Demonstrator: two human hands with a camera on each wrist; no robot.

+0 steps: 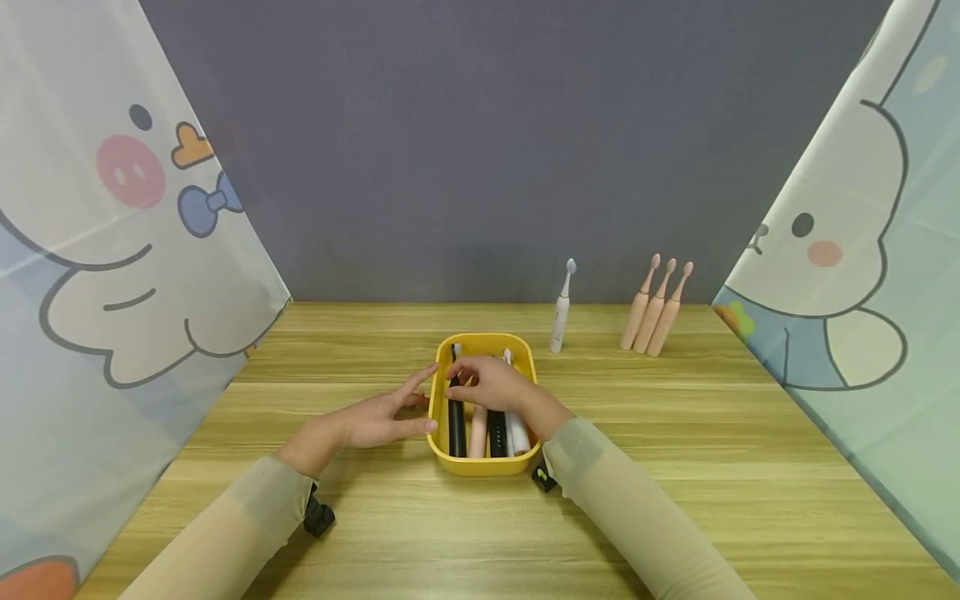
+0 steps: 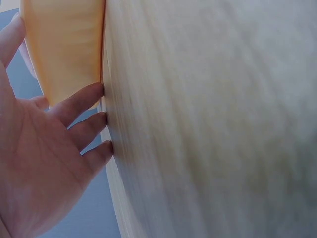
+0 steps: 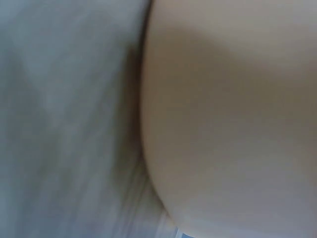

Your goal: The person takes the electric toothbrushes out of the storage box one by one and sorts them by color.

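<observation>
A yellow bin (image 1: 483, 467) with rounded corners sits on the table, in front of the person and between their two hands. Inside it, electric toothbrushes lie lengthwise, left to right: a black toothbrush (image 1: 457, 427), a pale pink handle (image 1: 478, 435), a second black handle (image 1: 497, 435) and a white handle (image 1: 519, 438). The right hand (image 1: 491, 385) reaches over them, fingers bent near the left black one's upper end; whether it grips anything cannot be told. The left hand (image 1: 378, 418), apart from the right, has its fingers loosely spread, thumb and forefinger at the bin's left side. Beyond the bin, to its right, stand one white toothbrush (image 1: 559, 325) and three pink toothbrushes (image 1: 651, 325) side by side. The table (image 1: 420, 533) is wood-grained. Behind it rises a plain grey panel (image 1: 480, 150), flanked by cartoon-printed cloths (image 1: 97, 292).
</observation>
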